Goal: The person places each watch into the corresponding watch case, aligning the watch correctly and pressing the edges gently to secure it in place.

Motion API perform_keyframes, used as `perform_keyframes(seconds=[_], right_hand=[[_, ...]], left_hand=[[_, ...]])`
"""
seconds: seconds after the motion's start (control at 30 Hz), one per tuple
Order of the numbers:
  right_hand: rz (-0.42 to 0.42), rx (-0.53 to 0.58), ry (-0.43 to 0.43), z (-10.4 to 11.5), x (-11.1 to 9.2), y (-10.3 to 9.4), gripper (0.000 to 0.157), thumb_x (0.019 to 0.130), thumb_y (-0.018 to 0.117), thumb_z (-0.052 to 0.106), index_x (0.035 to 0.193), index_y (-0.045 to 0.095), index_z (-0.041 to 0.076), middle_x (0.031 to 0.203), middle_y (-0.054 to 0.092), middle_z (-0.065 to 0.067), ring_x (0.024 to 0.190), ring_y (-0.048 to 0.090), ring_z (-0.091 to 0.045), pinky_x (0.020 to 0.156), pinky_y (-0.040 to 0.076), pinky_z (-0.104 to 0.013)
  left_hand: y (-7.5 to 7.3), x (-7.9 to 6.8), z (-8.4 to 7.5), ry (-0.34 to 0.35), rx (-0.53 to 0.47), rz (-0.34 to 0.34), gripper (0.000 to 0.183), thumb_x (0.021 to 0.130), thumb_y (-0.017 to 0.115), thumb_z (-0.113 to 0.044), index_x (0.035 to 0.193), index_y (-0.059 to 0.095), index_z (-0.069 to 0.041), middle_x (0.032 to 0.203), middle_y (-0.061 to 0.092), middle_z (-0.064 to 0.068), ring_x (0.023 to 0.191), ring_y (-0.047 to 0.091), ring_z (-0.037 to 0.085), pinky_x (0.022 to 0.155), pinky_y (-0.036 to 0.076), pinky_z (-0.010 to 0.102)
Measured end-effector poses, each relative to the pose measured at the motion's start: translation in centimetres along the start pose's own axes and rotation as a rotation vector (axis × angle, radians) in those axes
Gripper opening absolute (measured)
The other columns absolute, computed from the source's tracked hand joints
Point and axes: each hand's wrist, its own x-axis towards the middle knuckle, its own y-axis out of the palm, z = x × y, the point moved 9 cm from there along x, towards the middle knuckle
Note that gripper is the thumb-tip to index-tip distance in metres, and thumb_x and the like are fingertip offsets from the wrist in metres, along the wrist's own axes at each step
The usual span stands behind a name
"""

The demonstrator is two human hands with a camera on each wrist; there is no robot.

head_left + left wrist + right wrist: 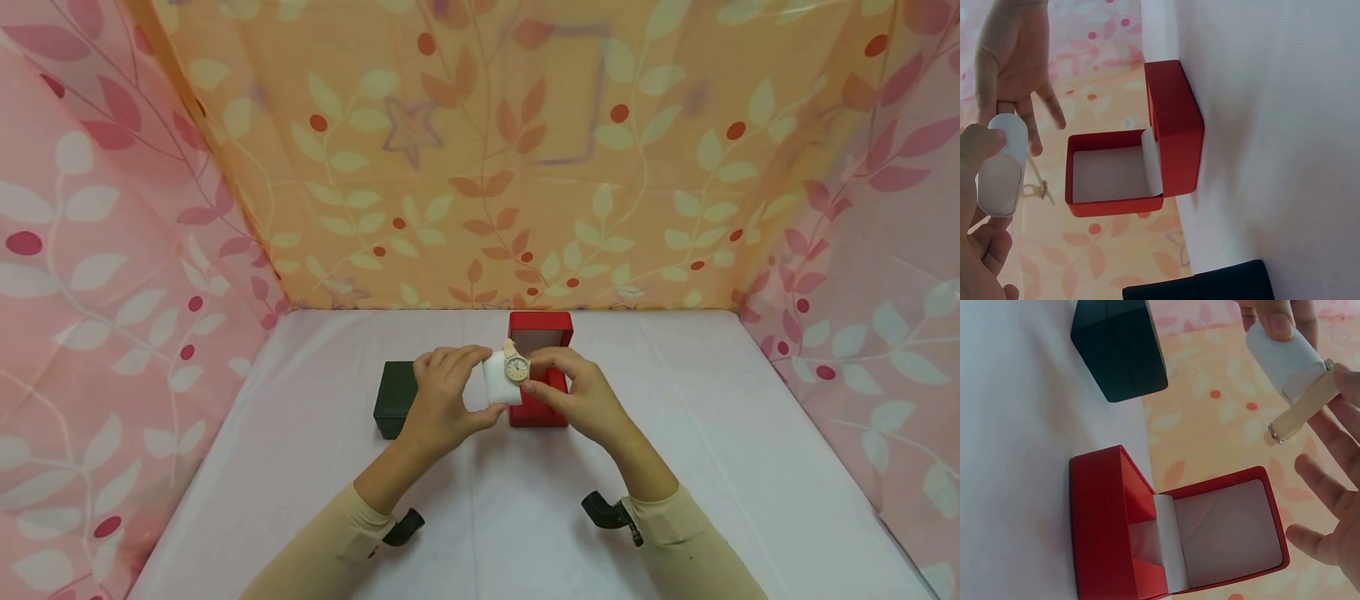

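Observation:
My left hand grips a white watch cushion between thumb and fingers, above the table. A small wristwatch with a round face and cream strap lies against the cushion's right end, and my right hand pinches it. In the right wrist view the strap hangs unfastened beside the end of the cushion. Just behind the hands stands a red watch box, its lid raised and its inside lined in white. The left wrist view shows the cushion under my left thumb.
A closed dark green box stands left of the red one, partly hidden by my left hand. White cloth covers the table. Floral curtains rise at the back and both sides. Black wrist mounts hang below the sleeves.

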Motion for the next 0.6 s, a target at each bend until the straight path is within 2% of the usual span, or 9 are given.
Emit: perform_keyframes(seconds=[0.13,0.4,0.6], right_hand=[[-0.014,-0.028,-0.053,0.43,-0.03,0.11,0.031,0.085,0.086,0.020,0.113,0.075,0.016,0.126,0.067,0.000,0.123,0.059,-0.019,0.108,0.046,-0.053],[-0.035,-0.056,-0.119,0.92,-0.17,0.33,0.032,0.081,0.088,0.016,0.110,0.075,0.015,0.124,0.068,0.001,0.122,0.060,-0.017,0.106,0.049,-0.037],[-0.037,-0.069,-0.139,1.16,-0.11,0.60,0.031,0.081,0.088,0.016,0.109,0.075,0.015,0.121,0.069,0.001,0.120,0.060,-0.017,0.106,0.047,-0.043]], left_hand=[[-0.19,0.06,0.18,-0.015,-0.002,-0.008,0.077,0.073,0.093,-0.037,0.137,0.058,-0.013,0.137,0.062,0.002,0.119,0.052,0.021,0.101,0.029,0.052],[-0.59,0.05,0.41,-0.027,-0.025,-0.044,0.078,0.072,0.094,-0.036,0.136,0.058,-0.012,0.136,0.064,0.003,0.117,0.053,0.021,0.101,0.029,0.053],[-0.67,0.08,0.69,-0.029,-0.033,-0.059,0.077,0.073,0.093,-0.037,0.137,0.058,-0.012,0.135,0.064,0.001,0.118,0.053,0.021,0.101,0.028,0.053]])
